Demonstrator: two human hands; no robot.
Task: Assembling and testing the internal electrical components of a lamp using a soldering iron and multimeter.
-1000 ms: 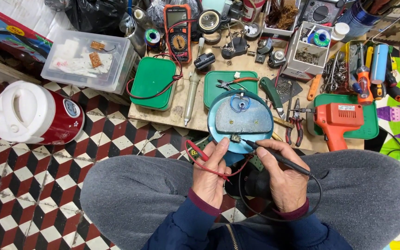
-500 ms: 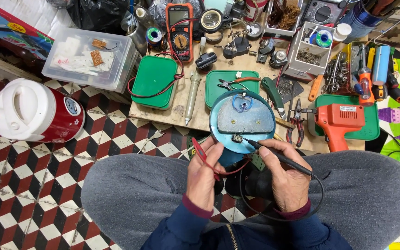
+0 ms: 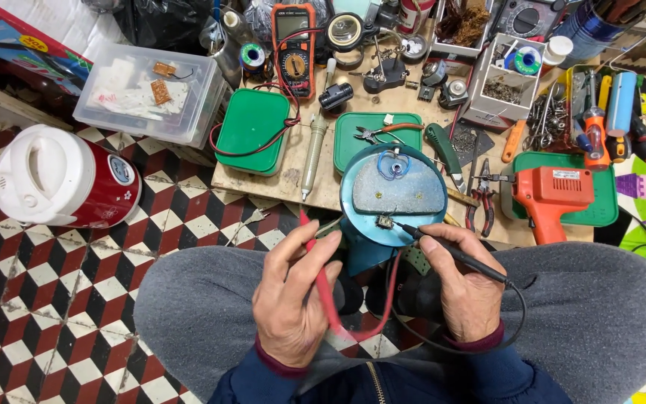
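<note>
Red probe (image 3: 321, 280) pinched in my left hand (image 3: 293, 299), black probe (image 3: 454, 253) penwise in my right hand (image 3: 465, 288); both light, stiff, best held mid-shaft over the blue disc (image 3: 394, 196).

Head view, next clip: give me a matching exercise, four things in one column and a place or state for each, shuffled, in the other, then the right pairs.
Things:
1. red probe
2. black probe
3. orange drill
4. multimeter

Places or states:
A. lies on a green tray at the right of the board
B. held in the left hand
C. stands at the back of the board, orange case, leads plugged in
D. held in the right hand, tip on the small part at the blue round device

Pairs: 1-B, 2-D, 3-A, 4-C
</note>
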